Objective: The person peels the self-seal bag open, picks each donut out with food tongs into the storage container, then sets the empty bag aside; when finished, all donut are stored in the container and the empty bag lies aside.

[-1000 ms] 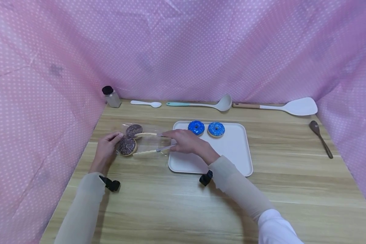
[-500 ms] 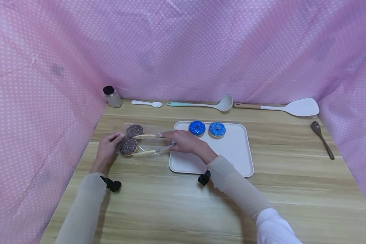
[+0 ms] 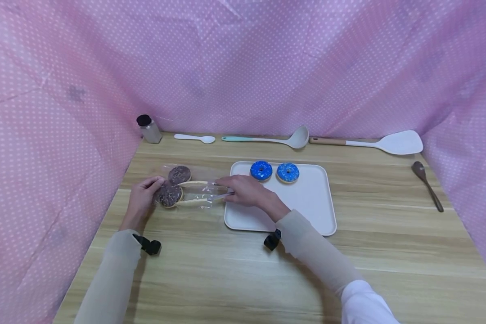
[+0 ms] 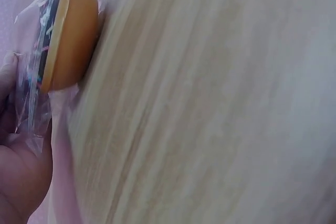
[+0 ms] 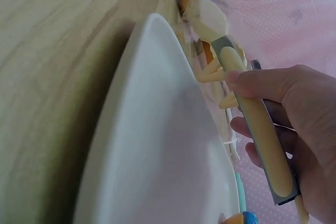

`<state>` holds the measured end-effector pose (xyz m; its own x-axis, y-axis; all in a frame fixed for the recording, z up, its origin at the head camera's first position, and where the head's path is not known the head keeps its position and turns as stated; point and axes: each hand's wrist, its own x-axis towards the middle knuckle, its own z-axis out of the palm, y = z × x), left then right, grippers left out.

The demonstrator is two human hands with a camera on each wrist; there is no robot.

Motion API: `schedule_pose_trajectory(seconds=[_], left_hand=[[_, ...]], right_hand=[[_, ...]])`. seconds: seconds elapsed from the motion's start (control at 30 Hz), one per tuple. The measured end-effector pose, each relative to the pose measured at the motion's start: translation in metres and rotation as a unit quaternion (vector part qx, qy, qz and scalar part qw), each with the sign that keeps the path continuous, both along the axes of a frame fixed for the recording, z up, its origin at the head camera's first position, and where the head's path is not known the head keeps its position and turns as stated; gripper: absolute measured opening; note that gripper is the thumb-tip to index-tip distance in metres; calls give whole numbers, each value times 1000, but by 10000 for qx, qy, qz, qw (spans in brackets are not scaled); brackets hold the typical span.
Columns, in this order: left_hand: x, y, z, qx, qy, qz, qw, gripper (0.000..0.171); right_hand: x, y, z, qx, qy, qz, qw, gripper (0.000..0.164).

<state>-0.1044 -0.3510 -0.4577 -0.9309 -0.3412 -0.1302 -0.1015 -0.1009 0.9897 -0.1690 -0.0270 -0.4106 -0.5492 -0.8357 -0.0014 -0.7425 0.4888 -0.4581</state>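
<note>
At the left, my left hand point(image 3: 139, 198) pinches the edge of a clear plastic bag point(image 3: 204, 173). Two chocolate-topped donuts with sprinkles lie in it, a rear donut point(image 3: 180, 174) and a front donut point(image 3: 169, 196). From the other side, my right hand point(image 3: 247, 191) grips a pair of tongs point(image 3: 192, 183) whose cream arms reach into the bag, spread apart, tips by the donuts. One donut's orange-brown underside point(image 4: 77, 40) shows close up in the left wrist view. The grey-edged tong handle point(image 5: 260, 135) lies between thumb and fingers in the right wrist view.
Under the right hand and forearm is a white tray point(image 3: 303, 209), with a dark blue donut point(image 3: 261, 171) and a lighter blue donut point(image 3: 287, 173) at its back. Along the rear stand a shaker point(image 3: 149, 130), white spoon point(image 3: 194, 137), ladle point(image 3: 267, 140) and spatula point(image 3: 398, 142). A brown spoon point(image 3: 427, 186) lies right.
The two arms of the tongs have drawn somewhat closer together inside the bag. My left hand and the donuts stay about where they were.
</note>
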Motion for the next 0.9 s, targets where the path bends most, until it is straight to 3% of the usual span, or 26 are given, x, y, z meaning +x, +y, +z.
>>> schedule_pose_trajectory(seconds=[0.13,0.47,0.9], left_hand=[[1,-2,-1,174,23,36,9998,33],[-1,2,1,70,-31,112,9999,4],[-1,6,3,71,160,230,9996,5]], right_hand=[[3,6,-2,-172,5,-97,9998,51],[13,16,-3,-446,42,-302,9985,49],[19,21,-4,-407,80,-512,9978,53]])
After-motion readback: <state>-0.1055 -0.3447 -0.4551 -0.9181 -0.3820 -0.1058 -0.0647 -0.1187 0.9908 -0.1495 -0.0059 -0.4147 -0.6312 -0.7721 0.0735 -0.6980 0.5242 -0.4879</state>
